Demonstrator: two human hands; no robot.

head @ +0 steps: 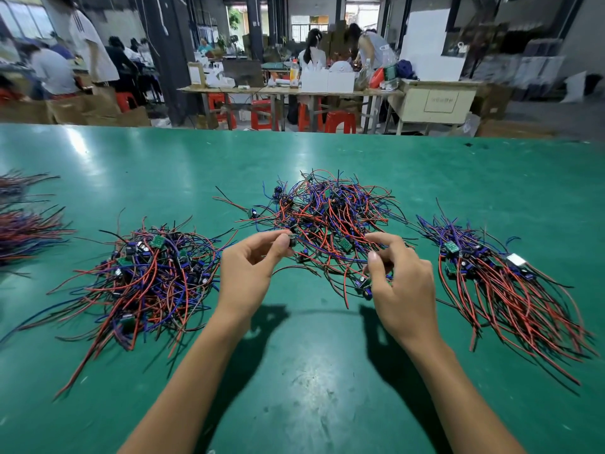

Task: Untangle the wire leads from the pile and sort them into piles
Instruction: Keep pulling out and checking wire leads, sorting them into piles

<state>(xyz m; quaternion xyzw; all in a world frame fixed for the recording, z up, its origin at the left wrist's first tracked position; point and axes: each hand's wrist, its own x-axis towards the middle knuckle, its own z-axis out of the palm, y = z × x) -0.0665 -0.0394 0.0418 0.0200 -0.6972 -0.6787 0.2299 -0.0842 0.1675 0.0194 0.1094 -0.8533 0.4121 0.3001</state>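
A tangled pile of red, blue and black wire leads with small boards (330, 211) lies at the middle of the green table (301, 371). At the pile's near edge my left hand (252, 270) pinches a small dark component between thumb and fingers. My right hand (399, 283) pinches wire leads at the pile's near right, with a small board just below its thumb. A loose pile of leads (147, 276) lies to the left. To the right a neater pile (510, 290) has its wires fanned toward me.
Two more bundles of leads (23, 231) lie at the far left edge of the table. Beyond the table's far edge stand other benches, red stools, cartons and several people at work.
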